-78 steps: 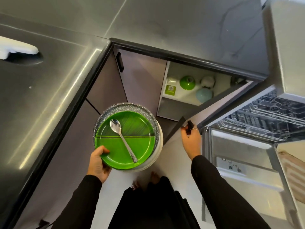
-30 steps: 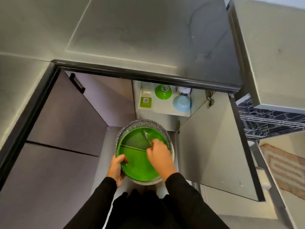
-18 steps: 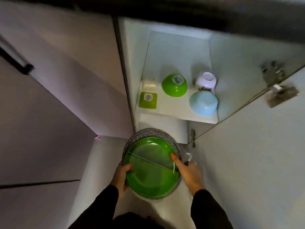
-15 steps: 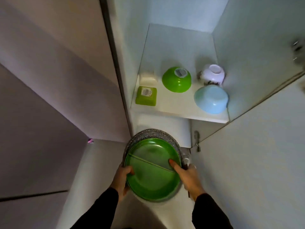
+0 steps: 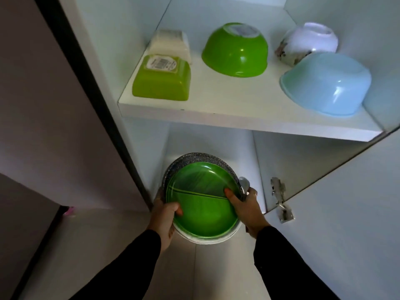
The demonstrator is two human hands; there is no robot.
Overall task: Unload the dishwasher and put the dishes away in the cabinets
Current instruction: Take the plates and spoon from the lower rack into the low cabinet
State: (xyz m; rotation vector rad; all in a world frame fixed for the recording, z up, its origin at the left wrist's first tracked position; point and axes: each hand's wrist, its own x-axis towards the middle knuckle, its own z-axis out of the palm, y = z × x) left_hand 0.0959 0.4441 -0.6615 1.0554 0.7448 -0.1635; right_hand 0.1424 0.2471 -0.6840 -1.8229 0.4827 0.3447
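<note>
Plates in both hands, and you're right at the cabinet mouth. Your left hand (image 5: 165, 215) grips the near-left rim of the stack, thumb curled over the edge of the round green divided plastic plate (image 5: 202, 201) on top. Your right hand (image 5: 246, 205) clamps the right rim, thumb pressed on the green surface, and its fingers (image 5: 251, 191) also pinch something shiny beside the rim, likely the metal spoon (image 5: 244, 183), though only a glint of it shows. Under the green plate sits a speckled grey plate (image 5: 184, 161) and a white one (image 5: 207, 239) at the bottom.

The stack lies flat and level, its far edge already pointing into the lower compartment beneath the white shelf (image 5: 238, 118). That's the relation that counts: the open space is straight ahead of your fingers and under the shelf edge, so I'd judge the move is a forward slide, kept low.

Up on that shelf, upside down: a green square container (image 5: 162, 83), a white one (image 5: 171, 43) behind it, a green round bowl (image 5: 234, 50), a pale blue bowl (image 5: 326, 83), a white patterned bowl (image 5: 309, 42). The open door (image 5: 346, 213) stands close on your right, so watch that spoon hand.
</note>
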